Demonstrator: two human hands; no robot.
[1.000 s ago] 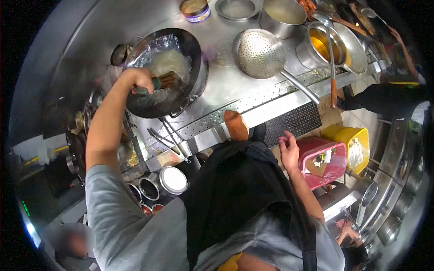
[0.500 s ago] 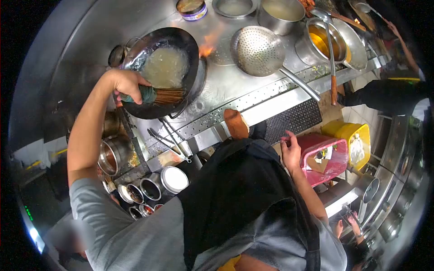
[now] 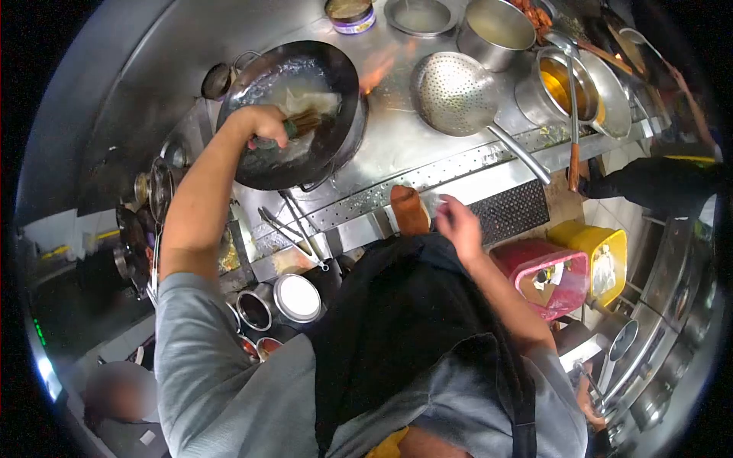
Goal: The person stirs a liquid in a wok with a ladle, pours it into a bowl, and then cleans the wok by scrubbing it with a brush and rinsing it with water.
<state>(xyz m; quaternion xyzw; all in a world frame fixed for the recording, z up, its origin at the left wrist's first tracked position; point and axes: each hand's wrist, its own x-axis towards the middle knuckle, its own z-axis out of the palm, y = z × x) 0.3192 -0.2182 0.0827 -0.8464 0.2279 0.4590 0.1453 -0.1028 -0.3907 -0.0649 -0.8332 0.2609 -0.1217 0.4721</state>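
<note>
My left hand (image 3: 267, 128) grips the green-wrapped end of a bamboo brush (image 3: 307, 122). The brush's bristles are inside a large dark wok (image 3: 347, 88), against cloudy water on its inner surface. My right hand (image 3: 458, 225) is held in front of my apron, slightly blurred, with its fingers loosely apart and nothing in them. Just left of it, a brown object like a wrapped handle (image 3: 408, 210) stands at the counter's front edge. Flames show at the wok's right side.
A perforated strainer (image 3: 454, 91) lies on the steel counter (image 3: 389, 153). Behind and to the right are pots (image 3: 498, 34) and a ladle (image 3: 574, 114). Tongs (image 3: 294, 237) and lidded containers (image 3: 296, 298) are at lower left, red (image 3: 538, 259) and yellow (image 3: 611, 244) bins at right. Other people stand nearby.
My left hand has moved the brush right and up across the wok, and the water has spread. My right hand has moved left and up. The whole view has shifted slightly.
</note>
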